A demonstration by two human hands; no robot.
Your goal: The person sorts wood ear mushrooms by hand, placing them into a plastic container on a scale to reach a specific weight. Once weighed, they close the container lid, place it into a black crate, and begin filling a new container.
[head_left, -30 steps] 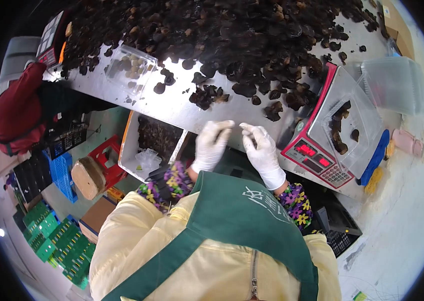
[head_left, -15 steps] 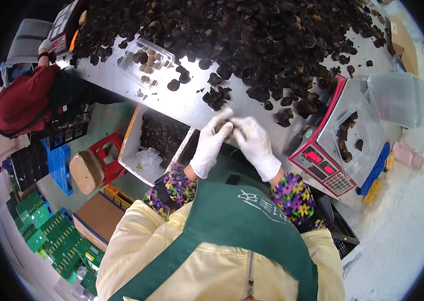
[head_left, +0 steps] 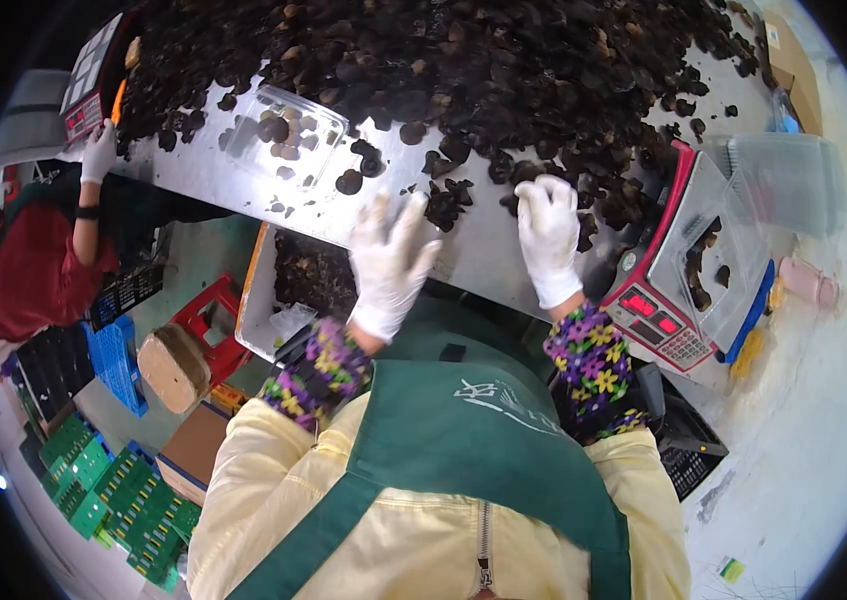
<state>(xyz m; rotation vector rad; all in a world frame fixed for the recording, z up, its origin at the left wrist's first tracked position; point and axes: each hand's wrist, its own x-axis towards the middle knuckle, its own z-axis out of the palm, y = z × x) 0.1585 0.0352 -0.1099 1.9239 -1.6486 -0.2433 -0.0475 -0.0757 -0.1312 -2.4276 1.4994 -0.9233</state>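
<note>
Dark, leathery mushrooms that look like wood ear (head_left: 393,70) lie in a broad heap across the metal table. My left hand (head_left: 388,265), in a white glove, hovers at the table's near edge with fingers spread and nothing in it. A small cluster of mushrooms (head_left: 448,203) lies just beyond its fingertips, to the right. My right hand (head_left: 549,240), also gloved, reaches to the heap's near edge, fingers slightly apart and bent down by dark pieces. Its fingertips' undersides are hidden. Right of it, a red-and-white digital scale (head_left: 658,320) bears a clear plastic tray (head_left: 668,255) with several mushroom pieces inside.
A clear tray (head_left: 328,150) with pale round pieces stands at the left on the table. Stacked clear containers (head_left: 793,180) sit behind the scale. Below the edge is a white foam box (head_left: 255,310) of dark pieces. A co-worker in a red top (head_left: 43,265) is at far left.
My hands were together, fingertips pinched, before my body; now they are apart and farther forward over the table. The left has opened. The co-worker's gloved hand and arm have shifted.
</note>
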